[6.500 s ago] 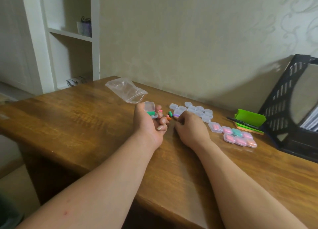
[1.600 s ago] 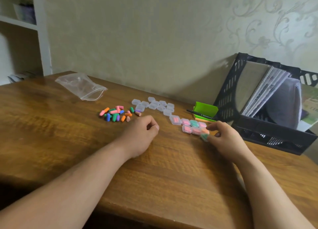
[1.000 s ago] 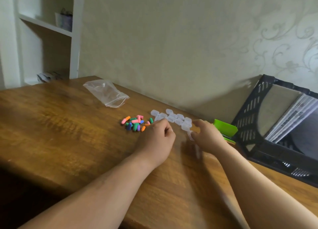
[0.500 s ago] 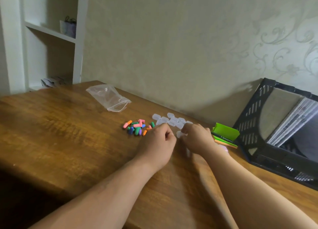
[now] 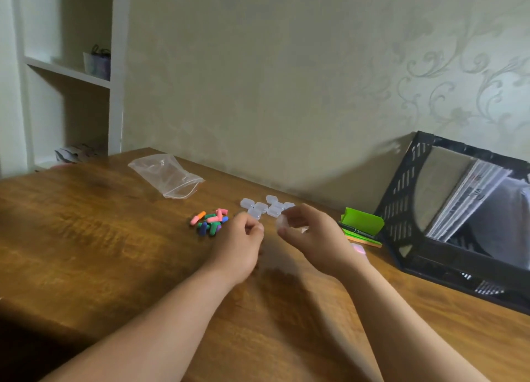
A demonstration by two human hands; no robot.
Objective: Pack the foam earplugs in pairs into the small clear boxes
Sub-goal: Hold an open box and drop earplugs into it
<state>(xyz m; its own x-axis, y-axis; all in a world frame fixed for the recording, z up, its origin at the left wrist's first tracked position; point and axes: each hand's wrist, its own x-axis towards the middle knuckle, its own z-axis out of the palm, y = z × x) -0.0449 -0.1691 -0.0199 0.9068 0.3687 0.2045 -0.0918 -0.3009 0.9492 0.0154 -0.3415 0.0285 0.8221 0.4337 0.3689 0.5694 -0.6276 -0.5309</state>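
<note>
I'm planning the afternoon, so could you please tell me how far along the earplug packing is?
Done: one pink-filled box peeks out behind the right wrist; others may be hidden. In hand: the right hand holds a clear box. Still to do: a pile of loose earplugs and a cluster of empty boxes lie unpacked.

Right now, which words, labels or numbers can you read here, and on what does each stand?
None can be read.
Papers in the rack: dark print, too blurred to read.
Boxes, earplugs, bag, green pad: no text visible.
</note>
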